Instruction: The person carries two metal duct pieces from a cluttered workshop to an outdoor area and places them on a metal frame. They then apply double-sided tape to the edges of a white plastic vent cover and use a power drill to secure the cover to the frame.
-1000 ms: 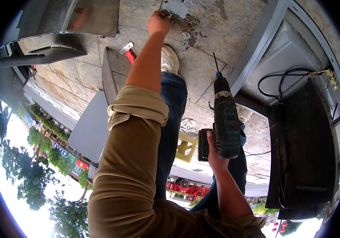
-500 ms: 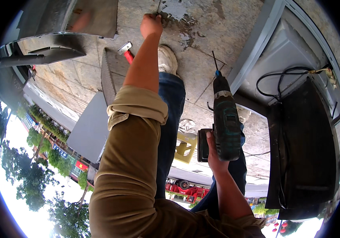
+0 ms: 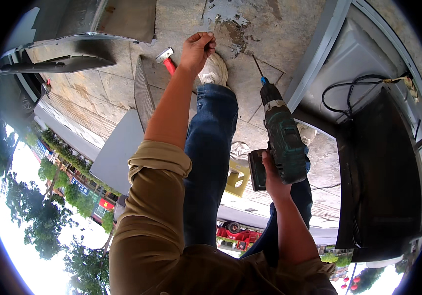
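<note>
My right hand (image 3: 274, 178) is wrapped round the grip of a dark green and black cordless drill (image 3: 285, 135). Its long thin bit (image 3: 257, 66) points away from me, toward the paving. Farther forward on the left, my left hand (image 3: 197, 50) is closed in a pinch, thumb against forefinger. A small thin metal piece (image 3: 217, 20), perhaps a screw, juts from the fingertips; it is too small to name surely. Beside that hand, a scraper (image 3: 166, 58) with a red handle and metal head lies on the ground, partly behind my wrist.
To the right stands a grey metal frame (image 3: 314, 59) with a looped black cable (image 3: 326, 93) and a dark panel (image 3: 385, 182). Metal sheets (image 3: 122, 19) are at the upper left, and a perforated strip (image 3: 144, 91) by my left forearm. A yellow stool (image 3: 237, 182) shows between my legs.
My left hand has drawn back toward me from the wet patch, now with a thin piece at its fingertips. The drill has tilted a little, its bit swinging left.
</note>
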{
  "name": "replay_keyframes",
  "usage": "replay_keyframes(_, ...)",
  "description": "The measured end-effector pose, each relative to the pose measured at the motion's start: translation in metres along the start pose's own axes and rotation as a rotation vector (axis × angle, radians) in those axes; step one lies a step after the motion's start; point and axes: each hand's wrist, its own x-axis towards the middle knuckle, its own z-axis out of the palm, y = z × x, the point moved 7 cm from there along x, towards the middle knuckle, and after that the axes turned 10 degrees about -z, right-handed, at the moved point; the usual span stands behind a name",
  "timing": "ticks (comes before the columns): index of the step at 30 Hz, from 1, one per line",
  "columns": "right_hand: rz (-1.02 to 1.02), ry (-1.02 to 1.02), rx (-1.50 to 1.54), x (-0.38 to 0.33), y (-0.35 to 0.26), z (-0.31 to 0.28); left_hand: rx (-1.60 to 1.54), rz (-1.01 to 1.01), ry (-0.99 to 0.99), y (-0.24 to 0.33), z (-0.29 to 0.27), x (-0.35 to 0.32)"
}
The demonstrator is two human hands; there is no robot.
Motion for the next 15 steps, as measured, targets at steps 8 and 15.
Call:
replay_keyframes(8,-0.283,0.028,-0.125,-0.058,-0.003,-0.059,-0.207,-0.089,-0.394,0.037,0.067,-0.178)
replay_keyframes(15,-1.245,0.219,-2.183,-0.209,-0.118,-0.142,-0.121,-0.151,-0.599,0.083,0.164,-0.305)
